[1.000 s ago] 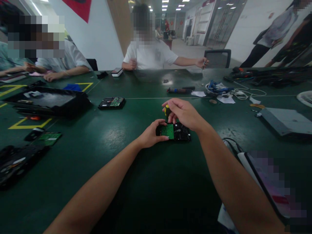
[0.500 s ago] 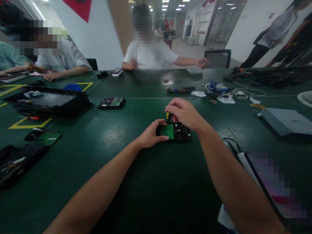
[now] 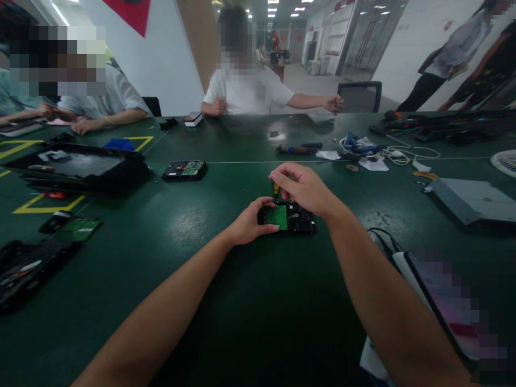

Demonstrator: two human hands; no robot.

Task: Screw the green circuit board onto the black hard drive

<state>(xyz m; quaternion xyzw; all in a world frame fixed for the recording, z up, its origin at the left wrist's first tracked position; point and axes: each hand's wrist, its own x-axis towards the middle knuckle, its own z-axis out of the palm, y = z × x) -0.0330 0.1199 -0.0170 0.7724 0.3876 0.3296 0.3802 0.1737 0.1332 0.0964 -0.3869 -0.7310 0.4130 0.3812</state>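
A hard drive (image 3: 300,219) lies flat on the green table with its green circuit board facing up. My left hand (image 3: 253,221) grips its left end, the thumb along the near edge and the fingers at the far edge. Above the drive's far edge, my right hand (image 3: 300,185) is closed around a small yellow and black screwdriver (image 3: 276,190), held roughly upright. Its tip points down at the far edge of the board; whether it sits in a screw is too small to tell.
Another hard drive (image 3: 184,170) lies farther left, near a black tray (image 3: 80,164). Cables (image 3: 363,145) and a grey metal case (image 3: 475,200) are to the right. A phone (image 3: 441,306) stands beside my right forearm. Across the table sits a person in a white shirt (image 3: 248,91).
My right fingers have shifted slightly left and turned on the screwdriver, whose handle now stands more upright. My left hand and the hard drive stay in place.
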